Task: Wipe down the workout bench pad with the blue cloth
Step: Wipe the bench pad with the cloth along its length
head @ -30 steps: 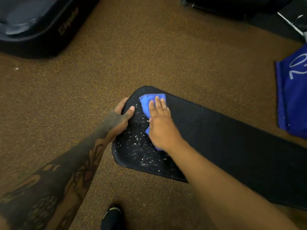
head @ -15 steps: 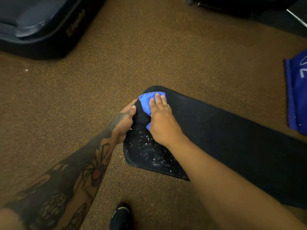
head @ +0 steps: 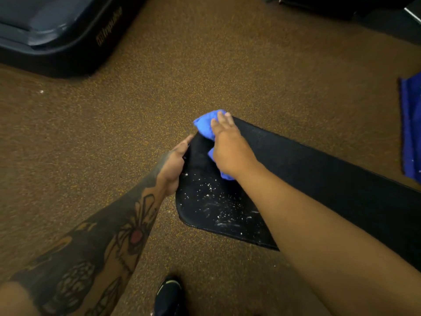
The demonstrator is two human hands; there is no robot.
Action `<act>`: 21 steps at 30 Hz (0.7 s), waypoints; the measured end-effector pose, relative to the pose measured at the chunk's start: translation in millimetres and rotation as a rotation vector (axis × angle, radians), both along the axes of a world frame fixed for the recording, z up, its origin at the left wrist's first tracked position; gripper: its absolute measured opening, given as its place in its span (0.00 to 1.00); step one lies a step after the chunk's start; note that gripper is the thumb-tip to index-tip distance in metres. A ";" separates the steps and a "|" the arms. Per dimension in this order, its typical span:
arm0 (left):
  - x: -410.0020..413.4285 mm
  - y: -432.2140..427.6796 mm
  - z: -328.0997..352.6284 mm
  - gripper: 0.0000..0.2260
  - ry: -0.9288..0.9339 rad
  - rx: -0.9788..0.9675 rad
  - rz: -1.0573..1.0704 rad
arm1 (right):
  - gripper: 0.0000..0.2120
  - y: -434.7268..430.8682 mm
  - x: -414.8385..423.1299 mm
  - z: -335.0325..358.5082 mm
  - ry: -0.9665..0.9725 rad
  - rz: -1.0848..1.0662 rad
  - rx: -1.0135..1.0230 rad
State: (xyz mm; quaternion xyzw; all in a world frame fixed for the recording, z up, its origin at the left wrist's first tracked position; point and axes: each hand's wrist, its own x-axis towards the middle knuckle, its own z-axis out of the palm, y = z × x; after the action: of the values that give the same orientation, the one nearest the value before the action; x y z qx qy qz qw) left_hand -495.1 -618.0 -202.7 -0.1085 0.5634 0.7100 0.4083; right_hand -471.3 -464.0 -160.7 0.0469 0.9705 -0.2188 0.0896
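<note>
A long black bench pad (head: 319,169) lies on the brown floor, running from the centre to the right edge. White specks and smears cover its near left end. My right hand (head: 227,147) presses the bunched blue cloth (head: 205,125) onto the pad's far left corner, where part of the cloth hangs over the edge. My left hand (head: 173,165) holds the pad's left edge, fingers along its side.
A dark machine base (head: 57,35) fills the top left. A second blue cloth (head: 411,126) lies on the floor at the right edge. More dark equipment (head: 341,8) stands at the top right. My black shoe (head: 167,297) shows at the bottom.
My right hand has pushed the blue cloth away, up to the pad's far left corner and partly over its edge. My left hand has slid along the pad's left side.
</note>
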 end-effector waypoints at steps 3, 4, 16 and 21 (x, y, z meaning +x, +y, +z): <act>3.1 2.3 4.1 0.20 0.016 -0.018 0.011 | 0.36 -9.0 -10.7 4.3 0.006 -0.073 0.021; 3.5 3.2 1.7 0.20 0.036 -0.010 0.026 | 0.37 -16.4 -3.7 4.5 0.000 -0.021 0.018; 4.5 -0.1 2.2 0.30 0.002 0.099 0.149 | 0.35 -45.3 50.2 10.0 -0.038 0.256 -0.004; 5.7 -14.8 5.3 0.38 -0.130 0.240 0.133 | 0.31 -31.0 27.4 16.9 -0.020 0.198 0.024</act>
State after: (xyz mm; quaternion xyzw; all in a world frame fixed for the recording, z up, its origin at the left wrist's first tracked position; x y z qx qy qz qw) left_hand -489.5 -632.9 -197.4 -0.1415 0.4386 0.7891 0.4061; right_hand -444.0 -495.0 -143.7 -0.0458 0.9720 -0.1967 0.1199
